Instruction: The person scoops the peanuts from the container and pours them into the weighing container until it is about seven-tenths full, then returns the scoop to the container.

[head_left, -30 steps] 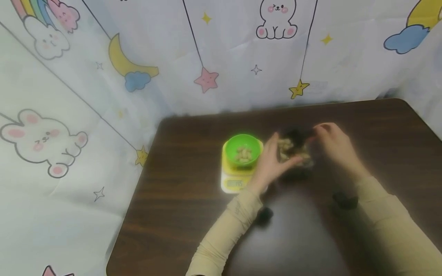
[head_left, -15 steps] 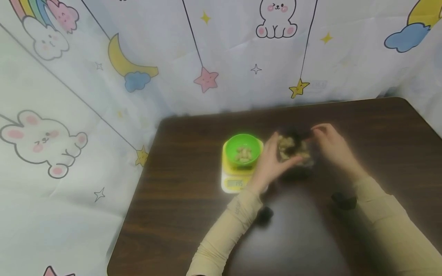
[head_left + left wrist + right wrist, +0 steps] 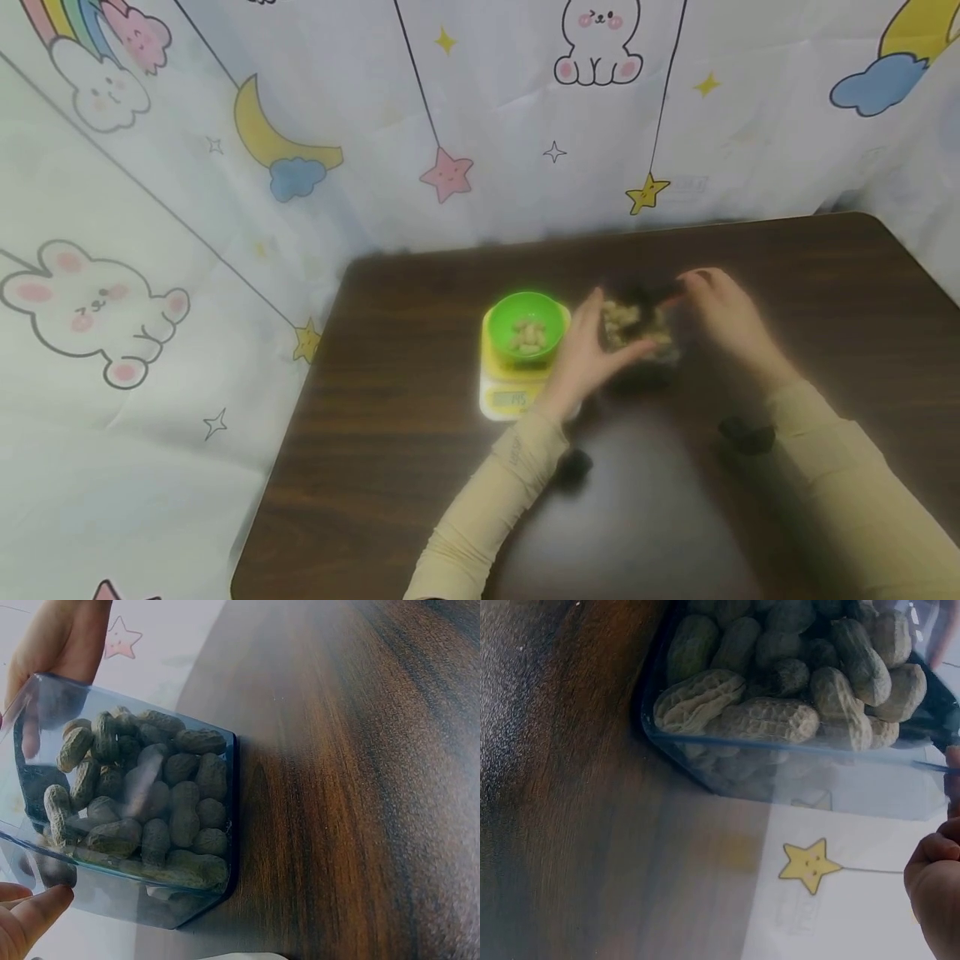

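A clear box (image 3: pixel 169 900) of unshelled peanuts (image 3: pixel 618 321) stands right of a green bowl (image 3: pixel 528 302). My left hand (image 3: pixel 588 360) grips the box from its left and front sides, with its thumb across the front. At the right rim, my right hand (image 3: pixel 729 321) has its fingers curled and pinches a dark scoop-like tool (image 3: pixel 36 791), blurred in the head view, that reaches into the box. The tool's exact shape is hidden by glare and peanuts. Several peanuts (image 3: pixel 528 335) lie in the green bowl, which sits on a yellow and white kitchen scale (image 3: pixel 498 373).
The scale's display (image 3: pixel 512 399) seems to read 145; my left hand partly covers the scale. A dark wood table (image 3: pixel 390 350) runs back to a white curtain (image 3: pixel 510 92) with cartoon prints. Dark wrist-worn devices show by my left sleeve (image 3: pixel 495 500) and my right sleeve (image 3: pixel 840 467).
My right hand and the dark tool shift slightly at the box's rim. My left hand stays on the box, and the scale and bowl look the same.
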A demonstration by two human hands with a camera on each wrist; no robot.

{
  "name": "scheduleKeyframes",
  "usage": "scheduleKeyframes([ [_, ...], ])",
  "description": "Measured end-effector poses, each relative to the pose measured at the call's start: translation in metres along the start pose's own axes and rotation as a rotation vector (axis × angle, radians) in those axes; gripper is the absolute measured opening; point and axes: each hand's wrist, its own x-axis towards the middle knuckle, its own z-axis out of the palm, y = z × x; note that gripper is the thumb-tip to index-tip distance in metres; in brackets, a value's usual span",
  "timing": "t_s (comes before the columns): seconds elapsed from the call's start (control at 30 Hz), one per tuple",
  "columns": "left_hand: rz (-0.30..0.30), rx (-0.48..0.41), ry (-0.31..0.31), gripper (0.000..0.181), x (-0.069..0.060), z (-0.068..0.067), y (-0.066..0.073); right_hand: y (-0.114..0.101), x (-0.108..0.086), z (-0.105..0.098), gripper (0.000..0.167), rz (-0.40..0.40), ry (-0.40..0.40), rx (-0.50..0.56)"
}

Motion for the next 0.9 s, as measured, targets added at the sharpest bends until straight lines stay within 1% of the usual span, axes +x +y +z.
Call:
scheduleKeyframes([
  [0.03, -0.003, -0.005, -0.001, 0.102, 0.000, 0.000, 0.000, 0.000, 0.000, 0.000, 0.051, 0.008, -0.006, 0.034],
  [0.07, -0.006, -0.010, -0.003, 0.103, 0.000, 0.000, 0.000, 0.001, 0.000, -0.001, 0.049, 0.018, -0.016, 0.090],
  [0.17, -0.013, -0.033, -0.005, 0.104, 0.000, -0.001, -0.001, 0.002, -0.001, -0.002, 0.048, 0.026, -0.036, 0.163],
  [0.23, -0.012, -0.034, -0.005, 0.104, 0.000, -0.001, -0.001, 0.007, 0.001, -0.003, 0.046, 0.022, -0.059, 0.223],
  [0.3, -0.012, -0.025, -0.004, 0.104, 0.000, -0.001, -0.001, 0.014, 0.005, -0.004, 0.046, 0.010, -0.084, 0.235],
  [0.4, -0.008, 0.000, -0.001, 0.104, 0.001, -0.001, -0.001, 0.033, 0.015, -0.007, 0.044, 0.000, -0.115, 0.262],
  [0.5, -0.006, 0.007, 0.002, 0.103, 0.001, -0.001, -0.001, 0.050, 0.023, -0.009, 0.045, 0.000, -0.120, 0.234],
  [0.53, -0.007, 0.008, 0.004, 0.103, 0.001, -0.001, -0.001, 0.052, 0.024, -0.010, 0.046, -0.003, -0.121, 0.216],
  [0.63, -0.013, 0.004, 0.005, 0.103, 0.000, -0.001, -0.001, 0.043, 0.020, -0.010, 0.047, -0.010, -0.118, 0.150],
  [0.73, -0.017, 0.006, 0.005, 0.103, 0.000, -0.001, -0.001, 0.020, 0.007, -0.008, 0.048, -0.005, -0.095, 0.098],
  [0.83, -0.012, 0.009, 0.003, 0.104, 0.001, -0.001, -0.002, -0.001, -0.002, -0.005, 0.051, 0.005, -0.044, 0.008],
  [0.9, -0.006, 0.008, 0.002, 0.104, 0.001, 0.000, -0.002, -0.009, -0.006, -0.003, 0.053, 0.033, -0.013, -0.012],
])
